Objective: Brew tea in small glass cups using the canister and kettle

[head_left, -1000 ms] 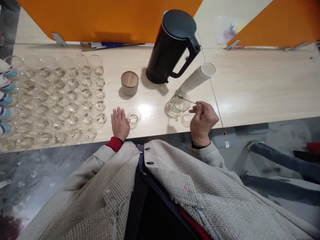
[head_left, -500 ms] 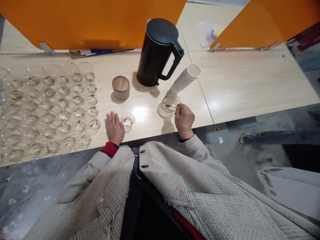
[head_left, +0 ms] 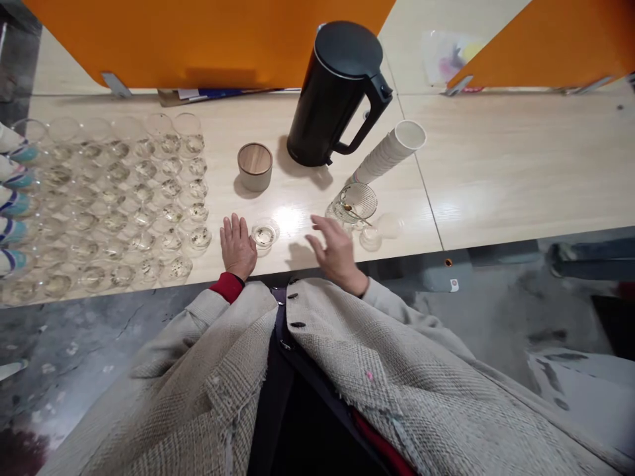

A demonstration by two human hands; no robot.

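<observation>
Resting flat on the light wooden table (head_left: 496, 158), the left hand (head_left: 239, 248) is placed with its palm down; its fingers are stretched out and kept close together. Just beside its thumb is found a small clear cup (head_left: 264, 235), in which dark specks are seen at the bottom; whether it is touched by the thumb cannot be told. The right hand (head_left: 336, 251) is held above the front edge, between this cup and a ribbed glass (head_left: 366, 197), with its fingers slightly bent and the thumb parted from them. Inside the glass a metal spoon (head_left: 358, 215) is leaned on the rim. Behind the glass, a tilted-looking stack of white paper cups (head_left: 389, 152) is seen, and farther back a black electric kettle (head_left: 327, 99) is placed. Near the kettle, a round canister with a wooden lid (head_left: 255, 166) is set. At the left, many clear cups (head_left: 119, 198) with dark bits are arranged in close rows.
</observation>
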